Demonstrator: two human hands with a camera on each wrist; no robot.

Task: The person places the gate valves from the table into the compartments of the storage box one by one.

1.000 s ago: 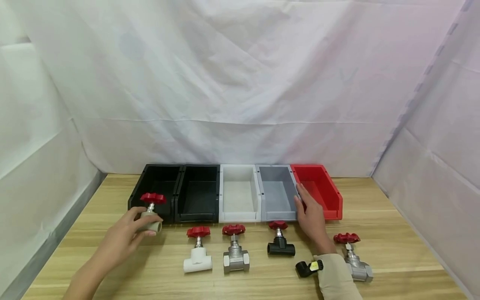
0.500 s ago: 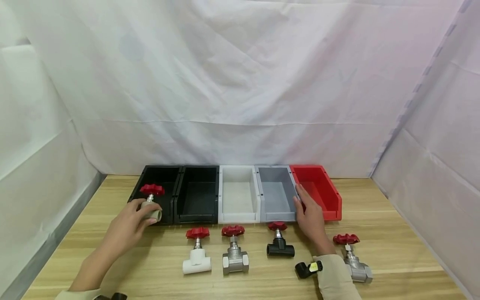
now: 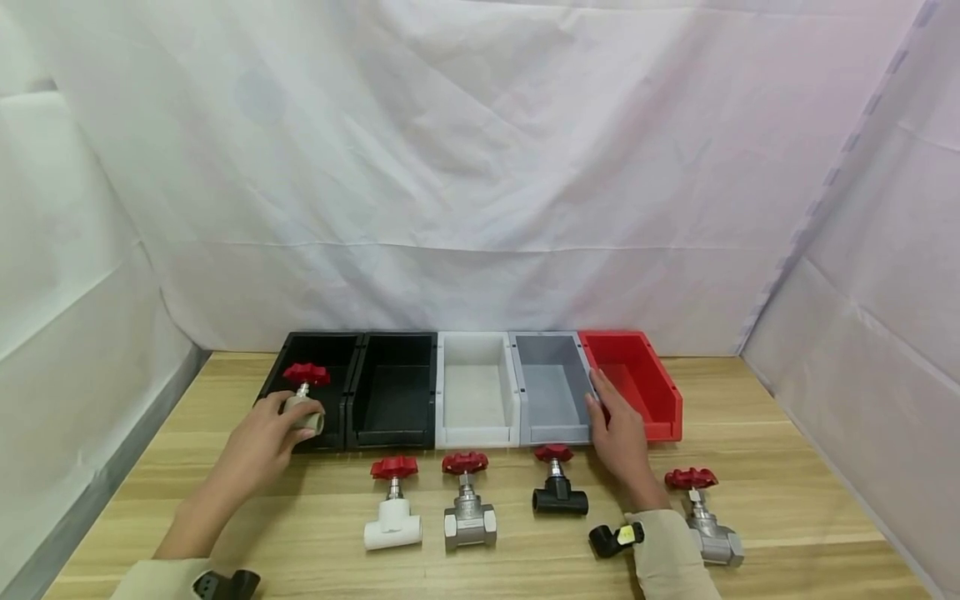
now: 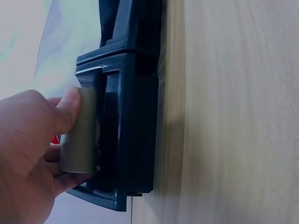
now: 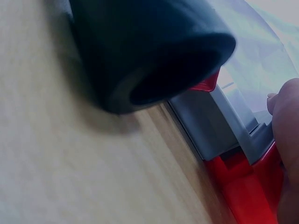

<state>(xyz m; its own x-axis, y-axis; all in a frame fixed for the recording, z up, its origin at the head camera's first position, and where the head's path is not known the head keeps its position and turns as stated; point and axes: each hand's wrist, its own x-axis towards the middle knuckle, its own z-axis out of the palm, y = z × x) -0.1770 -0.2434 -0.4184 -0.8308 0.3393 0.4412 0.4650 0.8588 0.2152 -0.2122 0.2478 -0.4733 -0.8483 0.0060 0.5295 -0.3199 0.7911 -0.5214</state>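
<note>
My left hand point(image 3: 258, 437) grips a beige valve point(image 3: 306, 414) by its pipe body, its red handwheel up, at the front of the leftmost black bin point(image 3: 273, 379). In the left wrist view the thumb and fingers hold the beige pipe point(image 4: 79, 133) beside the bin's front wall point(image 4: 140, 135). My right hand point(image 3: 622, 433) rests with straight fingers on the rims between the grey bin point(image 3: 555, 434) and the red bin point(image 3: 663, 430). Near it on the table lies a black valve point(image 3: 559, 498), whose pipe end point(image 5: 154, 51) looms large in the right wrist view.
A second black bin point(image 3: 393, 437) and a white bin point(image 3: 477, 436) complete the row. Before them stand a white valve point(image 3: 393, 527) and a steel valve point(image 3: 469, 523). Another steel valve point(image 3: 712, 537) lies right of the right sleeve point(image 3: 671, 554). White cloth point(image 3: 480, 167) hangs behind.
The left hand has moved forward and slightly up with the beige valve, farther over the leftmost bin's front. The left sleeve has come into view. My right hand stays in place.
</note>
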